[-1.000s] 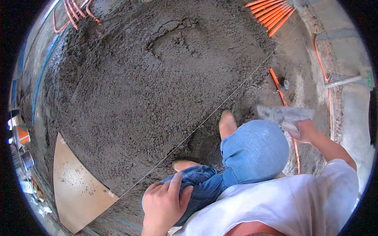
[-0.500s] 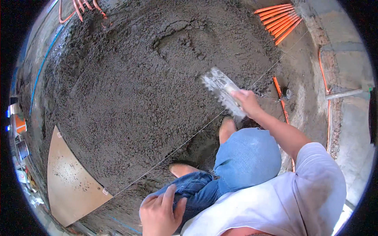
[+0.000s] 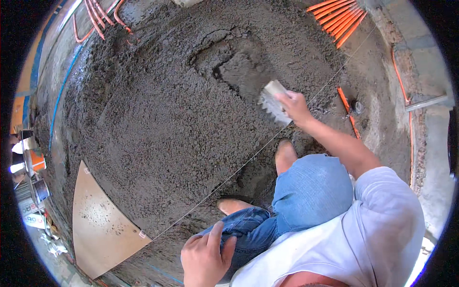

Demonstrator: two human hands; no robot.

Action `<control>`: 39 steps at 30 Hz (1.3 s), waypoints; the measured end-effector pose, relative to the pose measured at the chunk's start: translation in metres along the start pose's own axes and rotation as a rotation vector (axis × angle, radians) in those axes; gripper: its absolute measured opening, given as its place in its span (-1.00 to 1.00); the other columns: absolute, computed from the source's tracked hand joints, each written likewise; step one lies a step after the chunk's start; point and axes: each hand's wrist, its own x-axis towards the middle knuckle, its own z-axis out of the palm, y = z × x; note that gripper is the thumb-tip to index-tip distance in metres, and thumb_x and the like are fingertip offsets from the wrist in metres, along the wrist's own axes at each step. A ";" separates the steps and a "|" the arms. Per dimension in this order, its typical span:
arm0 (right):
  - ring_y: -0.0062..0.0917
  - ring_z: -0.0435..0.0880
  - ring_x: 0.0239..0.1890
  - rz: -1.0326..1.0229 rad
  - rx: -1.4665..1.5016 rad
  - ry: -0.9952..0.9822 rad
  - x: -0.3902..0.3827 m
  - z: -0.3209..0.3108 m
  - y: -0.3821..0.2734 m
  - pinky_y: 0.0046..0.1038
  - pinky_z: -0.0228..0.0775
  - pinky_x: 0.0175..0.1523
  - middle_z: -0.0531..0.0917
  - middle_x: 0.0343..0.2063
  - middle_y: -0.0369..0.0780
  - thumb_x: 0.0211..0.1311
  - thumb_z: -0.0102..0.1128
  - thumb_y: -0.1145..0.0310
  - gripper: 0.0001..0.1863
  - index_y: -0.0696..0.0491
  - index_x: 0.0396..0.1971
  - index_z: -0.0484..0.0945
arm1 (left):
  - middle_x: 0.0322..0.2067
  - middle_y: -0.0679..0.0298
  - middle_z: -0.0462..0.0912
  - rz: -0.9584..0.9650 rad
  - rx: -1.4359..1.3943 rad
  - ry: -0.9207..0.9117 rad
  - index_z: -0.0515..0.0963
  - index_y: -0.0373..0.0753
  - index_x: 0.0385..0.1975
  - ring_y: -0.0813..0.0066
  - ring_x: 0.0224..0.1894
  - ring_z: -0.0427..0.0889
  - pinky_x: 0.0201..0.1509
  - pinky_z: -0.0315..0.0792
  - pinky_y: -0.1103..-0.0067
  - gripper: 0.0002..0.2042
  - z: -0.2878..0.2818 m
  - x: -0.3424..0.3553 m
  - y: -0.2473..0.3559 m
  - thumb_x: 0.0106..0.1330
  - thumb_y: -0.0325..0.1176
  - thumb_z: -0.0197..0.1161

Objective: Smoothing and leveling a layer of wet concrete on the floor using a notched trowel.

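My right hand (image 3: 297,111) grips a notched trowel (image 3: 274,109) by its handle, the toothed edge facing the mortar. The tool is tilted over a bed of rough grey mortar (image 3: 167,129), just past my right foot. Beyond it, a smoother smeared patch (image 3: 246,69) lies beside a ragged hollow. My left hand (image 3: 205,258) rests on my jeans at the left knee, fingers loosely spread and holding nothing. A taut string (image 3: 203,201) runs diagonally between my feet and the mortar bed.
A beige tile (image 3: 103,234) with crumbs on it lies at the left, the string meeting its corner. Orange pipes (image 3: 337,19) fan out at the far right, with more pipes (image 3: 95,19) at the far left. A short orange pipe (image 3: 348,112) stands near a round fitting (image 3: 357,106).
The trowel has turned from lying flatter to a steeper tilt. The mortar beyond it now shows a wider smeared patch. My left hand stays on the knee, and the view has shifted slightly.
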 end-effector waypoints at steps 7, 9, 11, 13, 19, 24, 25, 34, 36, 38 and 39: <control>-0.60 0.53 -0.55 0.062 -0.652 -0.101 -0.136 -0.139 -0.027 -0.48 0.39 -0.39 0.61 -0.56 -0.28 0.05 0.22 0.06 -0.57 0.10 -0.21 0.60 | -0.51 0.05 0.60 0.061 -0.013 -0.034 0.48 -0.28 -0.07 0.10 -0.48 0.59 -0.36 0.47 0.37 -0.61 -0.002 0.003 -0.014 0.14 -0.22 0.24; -0.51 0.60 -0.46 -0.067 -1.038 -0.209 -0.185 -0.186 -0.026 -0.40 0.45 -0.27 0.65 -0.48 -0.18 0.04 0.22 0.04 -0.58 0.07 -0.23 0.60 | -0.53 0.05 0.59 0.071 -0.006 -0.049 0.48 -0.27 -0.06 0.10 -0.49 0.59 -0.36 0.47 0.36 -0.60 -0.004 0.007 -0.017 0.13 -0.21 0.24; -0.48 0.63 -0.41 -0.092 -1.325 -0.297 -0.211 -0.215 -0.041 -0.39 0.46 -0.22 0.66 -0.44 -0.13 0.04 0.21 0.04 -0.58 0.06 -0.22 0.60 | -0.53 0.06 0.59 0.082 -0.012 -0.065 0.48 -0.26 -0.05 0.11 -0.49 0.59 -0.35 0.47 0.36 -0.60 -0.004 0.011 -0.017 0.13 -0.22 0.24; -0.49 0.61 -0.42 0.217 -1.562 -0.401 -0.215 -0.226 -0.052 -0.39 0.45 -0.24 0.65 -0.45 -0.14 0.05 0.21 0.01 -0.54 0.09 -0.20 0.59 | -0.54 0.07 0.59 0.083 -0.010 -0.075 0.48 -0.26 -0.05 0.11 -0.49 0.59 -0.35 0.47 0.35 -0.60 -0.004 0.016 -0.017 0.13 -0.23 0.24; -0.70 0.45 -0.65 0.201 -0.508 0.232 -0.144 -0.163 -0.024 -0.55 0.31 -0.54 0.55 -0.62 -0.32 0.12 0.16 -0.02 -0.52 0.11 -0.18 0.60 | -0.55 0.08 0.59 0.096 -0.031 -0.094 0.47 -0.27 -0.03 0.12 -0.50 0.59 -0.35 0.47 0.33 -0.60 -0.004 0.020 -0.013 0.14 -0.26 0.25; -0.70 0.37 -0.76 0.333 -0.058 0.177 -0.069 -0.071 -0.007 -0.56 0.13 -0.71 0.49 -0.71 -0.34 0.11 0.19 0.01 -0.56 0.16 -0.33 0.62 | -0.55 0.07 0.58 0.043 -0.035 -0.056 0.47 -0.26 -0.03 0.10 -0.51 0.57 -0.37 0.45 0.33 -0.61 -0.003 0.010 -0.015 0.15 -0.25 0.23; -0.69 0.37 -0.77 0.303 -0.074 0.215 -0.053 -0.062 0.007 -0.56 0.12 -0.71 0.49 -0.72 -0.33 0.11 0.18 0.01 -0.56 0.17 -0.36 0.62 | -0.55 0.07 0.58 0.045 -0.035 -0.052 0.47 -0.26 -0.03 0.10 -0.51 0.57 -0.37 0.45 0.33 -0.61 -0.003 0.008 -0.016 0.15 -0.25 0.23; -0.65 0.35 -0.81 0.137 0.125 0.359 0.101 0.015 -0.020 -0.53 0.10 -0.72 0.48 -0.73 -0.30 0.04 0.25 0.03 -0.57 0.17 -0.58 0.54 | -0.55 0.06 0.57 -0.040 -0.013 -0.040 0.47 -0.25 -0.03 0.09 -0.50 0.57 -0.38 0.45 0.32 -0.61 -0.002 0.002 -0.010 0.15 -0.24 0.23; -0.65 0.35 -0.80 0.130 0.120 0.381 0.100 0.024 -0.025 -0.53 0.11 -0.71 0.48 -0.73 -0.30 0.03 0.25 0.02 -0.56 0.17 -0.58 0.54 | -0.54 0.06 0.58 -0.055 -0.017 -0.034 0.47 -0.27 -0.04 0.10 -0.49 0.58 -0.37 0.46 0.33 -0.61 -0.003 -0.004 -0.009 0.16 -0.24 0.23; -0.66 0.35 -0.79 0.101 0.077 0.394 0.092 0.016 -0.020 -0.56 0.12 -0.70 0.48 -0.72 -0.31 0.03 0.25 0.04 -0.57 0.18 -0.56 0.56 | -0.52 0.05 0.59 -0.048 -0.020 -0.022 0.47 -0.27 -0.04 0.09 -0.48 0.59 -0.36 0.46 0.33 -0.61 -0.003 -0.006 -0.008 0.16 -0.24 0.23; -0.70 0.34 -0.78 0.065 0.119 0.364 0.085 0.006 -0.017 -0.61 0.10 -0.70 0.48 -0.71 -0.33 0.05 0.25 0.06 -0.60 0.16 -0.46 0.59 | -0.51 0.04 0.59 -0.032 -0.032 -0.020 0.47 -0.28 -0.04 0.09 -0.47 0.59 -0.36 0.46 0.33 -0.61 -0.002 -0.006 -0.006 0.16 -0.23 0.23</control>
